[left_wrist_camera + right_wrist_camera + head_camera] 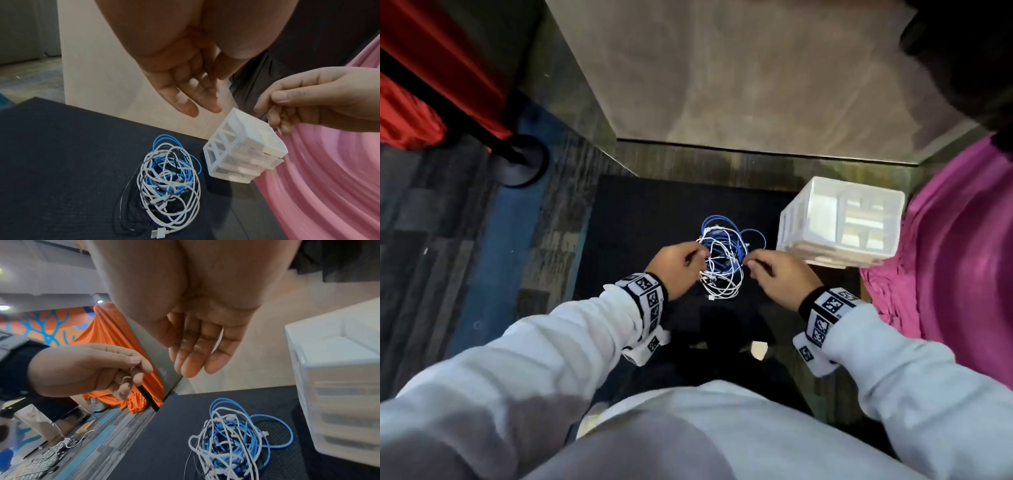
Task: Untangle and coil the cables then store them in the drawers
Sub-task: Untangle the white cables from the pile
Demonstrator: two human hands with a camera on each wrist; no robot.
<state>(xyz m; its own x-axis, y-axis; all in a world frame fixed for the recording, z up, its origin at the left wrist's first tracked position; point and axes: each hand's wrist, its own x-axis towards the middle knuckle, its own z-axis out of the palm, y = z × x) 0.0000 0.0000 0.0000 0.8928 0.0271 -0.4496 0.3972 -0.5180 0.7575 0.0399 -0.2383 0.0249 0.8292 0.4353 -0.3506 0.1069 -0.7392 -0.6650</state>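
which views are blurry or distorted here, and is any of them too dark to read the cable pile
Head view: strong wide-angle bending, blur toward the edges, yet the cable tangle reads clearly on the black mat. Left wrist view: the drawer unit is smeared, the left hand shadowed. Right wrist view: the right hand looms large and soft; none is too dark.

I'm in an office-like hall: carpet tiles [482, 219] at left, an orange mural [41, 324] upper left.
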